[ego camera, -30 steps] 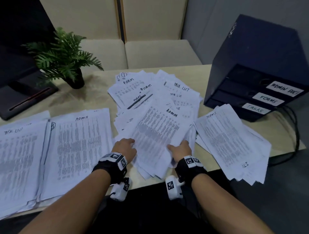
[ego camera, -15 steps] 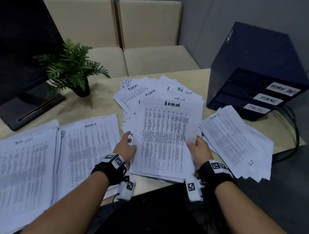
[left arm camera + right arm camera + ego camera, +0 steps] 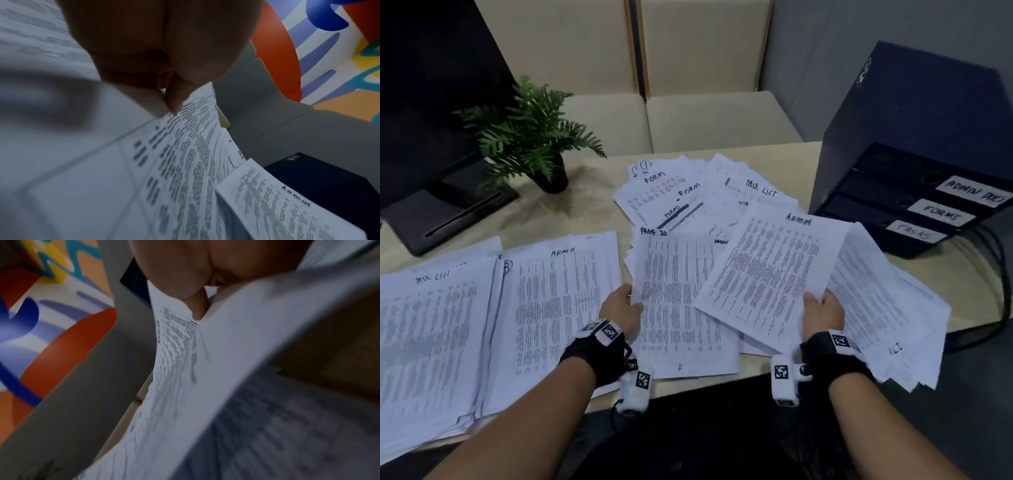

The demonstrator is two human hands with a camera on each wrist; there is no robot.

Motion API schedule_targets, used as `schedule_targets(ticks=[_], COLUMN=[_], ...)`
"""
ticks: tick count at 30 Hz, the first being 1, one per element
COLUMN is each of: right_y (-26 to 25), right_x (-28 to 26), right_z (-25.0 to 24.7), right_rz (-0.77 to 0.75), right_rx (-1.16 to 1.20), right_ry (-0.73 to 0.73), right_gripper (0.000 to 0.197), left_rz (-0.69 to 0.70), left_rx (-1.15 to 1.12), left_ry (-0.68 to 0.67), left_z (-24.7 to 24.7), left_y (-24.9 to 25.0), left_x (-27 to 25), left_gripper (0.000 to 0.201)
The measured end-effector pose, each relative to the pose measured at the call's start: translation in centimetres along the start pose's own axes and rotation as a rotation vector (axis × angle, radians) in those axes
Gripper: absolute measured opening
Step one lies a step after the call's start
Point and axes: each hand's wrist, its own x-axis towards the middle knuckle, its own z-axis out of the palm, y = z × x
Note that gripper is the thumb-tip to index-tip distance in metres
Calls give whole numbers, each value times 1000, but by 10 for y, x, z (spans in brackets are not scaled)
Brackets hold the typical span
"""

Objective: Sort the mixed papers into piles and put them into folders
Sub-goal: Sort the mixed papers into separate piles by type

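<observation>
My right hand (image 3: 820,308) pinches the near right edge of a sheet headed ADMIN (image 3: 774,274), lifted and tilted over the mixed heap (image 3: 688,198). My left hand (image 3: 625,308) pinches the left edge of a sheet marked PAGE 20 (image 3: 681,301) at the heap's near side. In the left wrist view the thumb (image 3: 174,97) presses on that sheet (image 3: 185,162). The right wrist view shows my thumb (image 3: 197,305) on the ADMIN sheet (image 3: 226,353). Sorted piles lie around: TASK LIST (image 3: 431,335) far left, ADMIN (image 3: 558,308) beside it, another pile (image 3: 887,308) on the right.
A dark box of binders (image 3: 914,144) labelled ADMIN DOCS, FORMS and TASKS stands at the right. A potted fern (image 3: 530,137) and a monitor base (image 3: 445,212) sit at the back left. Cables (image 3: 993,274) hang off the table's right edge. Beige seats stand behind the table.
The ADMIN sheet, held by both hands half a second ago, has swung right in my right hand alone. My left hand now holds the PAGE 20 sheet uncovered beneath it.
</observation>
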Motion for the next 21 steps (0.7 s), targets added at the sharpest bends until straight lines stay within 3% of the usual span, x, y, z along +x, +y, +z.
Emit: schedule_targets(ticks=[7,9,12,18,21], right_y=[2,0,-3,2,-1], right_x=[9,13,23,9,-3], right_z=[8,9,7,28,43], right_rz=[-97,-115,-113,-236,-243], right_rx=[-46,-38,-44,-302,-320], right_ry=[-216,-217,-208,-544,-619], right_gripper=[13,13,14,13,16], left_rz=[-55,-77,-127,-128,-137], left_rx=[7,0,-46,-104,-115], left_ry=[41,54,48,30,24], left_z=[9,13,19,36,43], left_y=[9,11,13,20,24], left_x=[-8,-9,-9,-16,-23], left_gripper=[8,12,21,47,64])
